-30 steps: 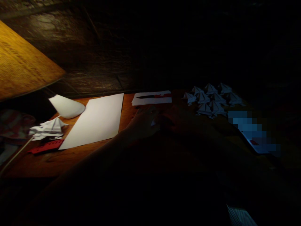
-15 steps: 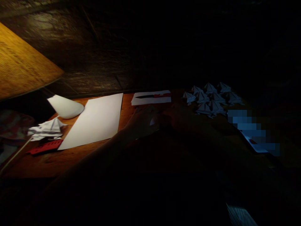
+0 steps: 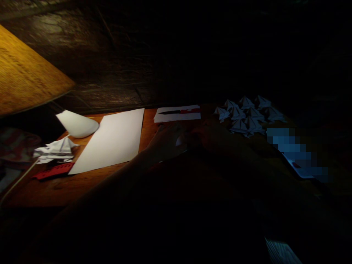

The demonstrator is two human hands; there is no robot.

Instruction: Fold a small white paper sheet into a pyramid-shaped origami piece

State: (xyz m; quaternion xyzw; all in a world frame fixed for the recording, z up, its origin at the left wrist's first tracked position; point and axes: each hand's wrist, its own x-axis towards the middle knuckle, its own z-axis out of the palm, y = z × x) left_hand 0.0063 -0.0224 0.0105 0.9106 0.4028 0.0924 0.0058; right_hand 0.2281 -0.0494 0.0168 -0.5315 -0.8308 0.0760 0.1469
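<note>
My left hand (image 3: 168,138) is in the dim middle of the table, its fingers closed on a small piece of white paper (image 3: 178,141). Only slivers of that paper show, and its shape is lost in shadow. Close beside it, my right hand (image 3: 210,135) bends its fingers toward the same paper; darkness hides most of the grip. Just beyond the hands lies a knife (image 3: 189,110) with a red handle and dark blade, resting on a small stack of cut paper (image 3: 176,118). Left of my left hand is a large white sheet (image 3: 115,143).
Several folded paper figures (image 3: 247,113) stand at the right back. A lit phone-like screen (image 3: 299,170) lies nearer on the right. At the left are a lamp (image 3: 78,124), crumpled paper (image 3: 59,150), a red strip-shaped object (image 3: 53,171) and a pale cord (image 3: 19,179). A dark wall rises behind.
Hardly anything differs. The whole view has shifted very slightly, and both hands stay together over the small paper.
</note>
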